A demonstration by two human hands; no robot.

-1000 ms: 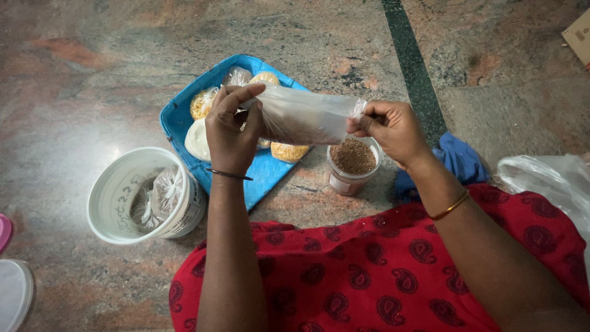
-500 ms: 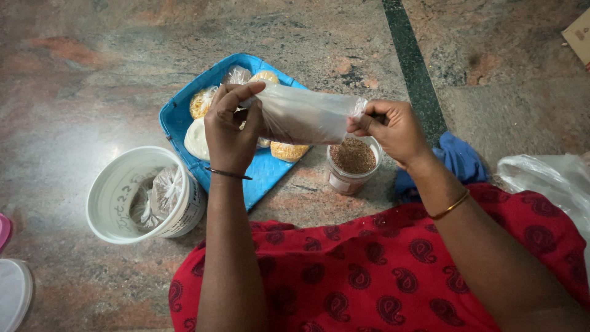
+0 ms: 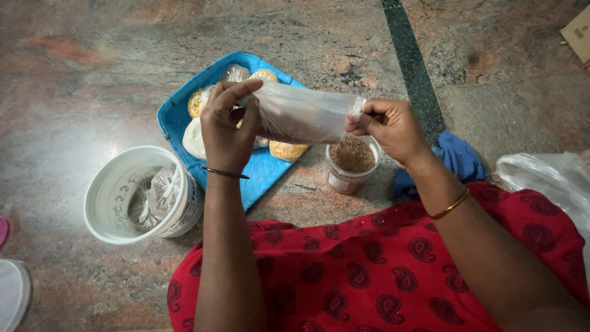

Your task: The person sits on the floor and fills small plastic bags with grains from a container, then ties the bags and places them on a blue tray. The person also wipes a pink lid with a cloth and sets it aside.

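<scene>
The person is holding a clear plastic bag (image 3: 304, 115) stretched sideways between both hands, above the floor and just over a small clear jar (image 3: 350, 165) filled with brown granular matter. The left hand (image 3: 227, 132) is pinching the bag's left end, thumb and fingers closed together on the film; the right hand (image 3: 393, 129) is pinching the bunched right end in the same manner, its fingers clamped on the gathered plastic directly above the jar's mouth. The bag is appearing mostly empty, with a dark residue showing faintly through its lower side. In judgement, the bag is handling as very light, limp and slippery, liable to collapse or slide unless gripped at both ends, and the thin film is likely tearing easily under a hard pull; the bunched end and the opposite corner are serving as the soundest holding points. Behind the bag, a blue tray (image 3: 175, 117) is carrying several small tied packets of yellow and white contents. To the left, a white bucket (image 3: 117, 197) is holding further knotted packets. A blue cloth (image 3: 458, 157) is lying near the right wrist.
</scene>
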